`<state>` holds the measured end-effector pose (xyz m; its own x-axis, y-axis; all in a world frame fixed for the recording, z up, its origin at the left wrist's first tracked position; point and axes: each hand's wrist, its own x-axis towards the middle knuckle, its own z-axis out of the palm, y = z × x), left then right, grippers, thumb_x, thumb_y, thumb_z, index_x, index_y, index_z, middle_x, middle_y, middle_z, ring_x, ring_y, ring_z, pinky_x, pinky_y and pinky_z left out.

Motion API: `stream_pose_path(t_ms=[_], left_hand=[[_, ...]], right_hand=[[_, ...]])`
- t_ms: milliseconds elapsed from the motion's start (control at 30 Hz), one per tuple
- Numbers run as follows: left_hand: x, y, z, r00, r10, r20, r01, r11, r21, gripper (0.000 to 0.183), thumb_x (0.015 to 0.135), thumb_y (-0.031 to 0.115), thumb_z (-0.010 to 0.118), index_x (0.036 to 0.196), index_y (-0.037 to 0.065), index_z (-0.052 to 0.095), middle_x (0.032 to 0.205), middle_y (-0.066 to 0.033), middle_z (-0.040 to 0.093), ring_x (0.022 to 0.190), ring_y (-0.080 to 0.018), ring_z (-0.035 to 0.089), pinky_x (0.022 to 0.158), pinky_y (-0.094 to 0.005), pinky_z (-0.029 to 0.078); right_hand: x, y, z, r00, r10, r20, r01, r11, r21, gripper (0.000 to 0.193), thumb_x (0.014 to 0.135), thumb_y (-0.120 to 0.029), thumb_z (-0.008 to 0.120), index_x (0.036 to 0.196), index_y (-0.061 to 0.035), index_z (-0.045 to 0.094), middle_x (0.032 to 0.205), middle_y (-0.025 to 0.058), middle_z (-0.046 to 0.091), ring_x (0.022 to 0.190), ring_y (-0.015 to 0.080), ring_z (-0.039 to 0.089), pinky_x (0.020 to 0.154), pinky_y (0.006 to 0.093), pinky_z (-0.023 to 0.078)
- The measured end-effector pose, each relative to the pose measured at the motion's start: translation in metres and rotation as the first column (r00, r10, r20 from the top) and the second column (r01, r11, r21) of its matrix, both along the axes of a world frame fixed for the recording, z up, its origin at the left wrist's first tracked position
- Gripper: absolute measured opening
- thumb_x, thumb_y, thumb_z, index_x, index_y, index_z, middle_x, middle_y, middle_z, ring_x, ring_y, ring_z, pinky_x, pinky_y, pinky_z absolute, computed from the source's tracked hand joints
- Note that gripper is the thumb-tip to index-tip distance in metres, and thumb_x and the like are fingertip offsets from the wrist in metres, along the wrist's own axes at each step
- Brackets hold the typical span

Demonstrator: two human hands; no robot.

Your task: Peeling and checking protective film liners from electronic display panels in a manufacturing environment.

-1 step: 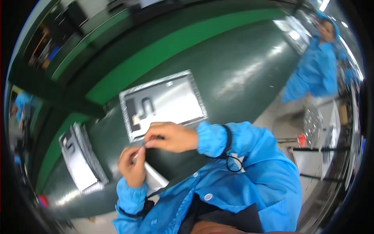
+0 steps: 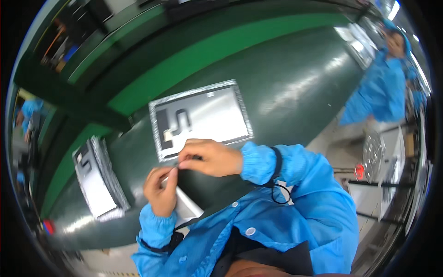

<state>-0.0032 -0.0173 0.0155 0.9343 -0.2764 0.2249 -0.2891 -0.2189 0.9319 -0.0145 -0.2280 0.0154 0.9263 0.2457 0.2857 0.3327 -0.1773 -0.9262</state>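
My left hand (image 2: 161,190) and my right hand (image 2: 210,158) meet fingertip to fingertip over the near side of a green worktable. Both are closed in a pinch. A small dark bit shows between the fingertips, too small to name. From beneath my left hand a white sheet or strip (image 2: 188,206) slants toward the table's near edge; I cannot tell whether that hand grips it. Just beyond my hands lies a flat silver panel (image 2: 214,115) with a black curved ribbon cable, on a slightly larger silvery wrapping. My right fingers overlap its near edge in view.
To the left stands a stack of similar panels (image 2: 94,180) with silvery wrapping between them. A dark post (image 2: 69,99) and shelf rise behind it. At far right a person in blue (image 2: 378,87) stands near more packets (image 2: 362,44). A white cart (image 2: 390,161) holds a clear round container.
The whole view has shifted slightly, so the table and panels sit a little farther right. My hands keep the same pinch.
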Motion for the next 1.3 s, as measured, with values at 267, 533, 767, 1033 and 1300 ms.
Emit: stream_pose_path(t_ms=[267, 533, 767, 1033, 1300], left_hand=[[0.001, 0.004, 0.02, 0.961, 0.133, -0.241, -0.055, 0.951, 0.306, 0.067, 0.082, 0.005, 0.075, 0.142, 0.002, 0.044, 0.105, -0.0117, 0.063, 0.08, -0.0159, 0.063, 0.071, -0.0275, 0.051], [0.021, 0.013, 0.005, 0.991, -0.099, 0.089, 0.012, 0.73, 0.683, 0.057, 0.079, 0.031, 0.078, 0.126, 0.002, 0.061, 0.146, -0.0195, 0.046, 0.1, -0.0337, 0.068, 0.081, -0.0367, 0.056], [0.005, 0.007, 0.003, 0.983, -0.127, 0.128, 0.018, 0.775, 0.632, 0.042, 0.078, 0.028, 0.079, 0.11, 0.003, 0.068, 0.122, -0.0146, 0.063, 0.08, -0.0263, 0.07, 0.066, -0.035, 0.056], [-0.012, -0.001, 0.004, 0.917, -0.323, 0.234, 0.103, 0.759, 0.643, 0.03, 0.077, 0.02, 0.078, 0.101, 0.007, 0.067, 0.113, -0.0054, 0.062, 0.065, -0.0231, 0.067, 0.055, -0.0346, 0.054], [-0.007, 0.004, -0.004, 0.877, -0.42, 0.235, 0.199, 0.76, 0.619, 0.016, 0.079, 0.01, 0.073, 0.094, 0.006, 0.069, 0.116, -0.0063, 0.063, 0.064, -0.0243, 0.067, 0.058, -0.0357, 0.054]], right_hand=[[0.01, -0.006, 0.009, 0.984, -0.157, 0.088, 0.172, 0.964, -0.201, 0.009, 0.089, -0.007, 0.066, 0.092, 0.0005, 0.065, 0.088, 0.0115, 0.062, 0.077, 0.0254, 0.063, 0.068, 0.034, 0.05], [0.026, -0.03, 0.015, 0.971, -0.213, -0.106, 0.181, 0.951, -0.251, 0.016, 0.089, -0.016, 0.068, 0.09, -0.0004, 0.064, 0.082, 0.0108, 0.063, 0.072, 0.0221, 0.063, 0.066, 0.0339, 0.051], [0.025, -0.036, 0.011, 0.971, 0.001, -0.241, -0.095, 0.92, -0.379, 0.018, 0.089, -0.019, 0.07, 0.092, -0.0017, 0.066, 0.077, 0.0081, 0.064, 0.068, 0.0174, 0.058, 0.064, 0.0314, 0.047], [0.016, -0.028, 0.016, 0.958, 0.09, -0.273, -0.226, 0.823, -0.521, 0.019, 0.088, -0.022, 0.07, 0.088, -0.004, 0.066, 0.074, 0.0121, 0.064, 0.067, 0.0272, 0.06, 0.062, 0.0368, 0.046], [0.009, -0.028, 0.01, 0.959, 0.043, -0.28, -0.193, 0.824, -0.533, 0.021, 0.086, -0.024, 0.069, 0.081, -0.0039, 0.067, 0.071, 0.0122, 0.065, 0.069, 0.0307, 0.063, 0.063, 0.041, 0.047]])
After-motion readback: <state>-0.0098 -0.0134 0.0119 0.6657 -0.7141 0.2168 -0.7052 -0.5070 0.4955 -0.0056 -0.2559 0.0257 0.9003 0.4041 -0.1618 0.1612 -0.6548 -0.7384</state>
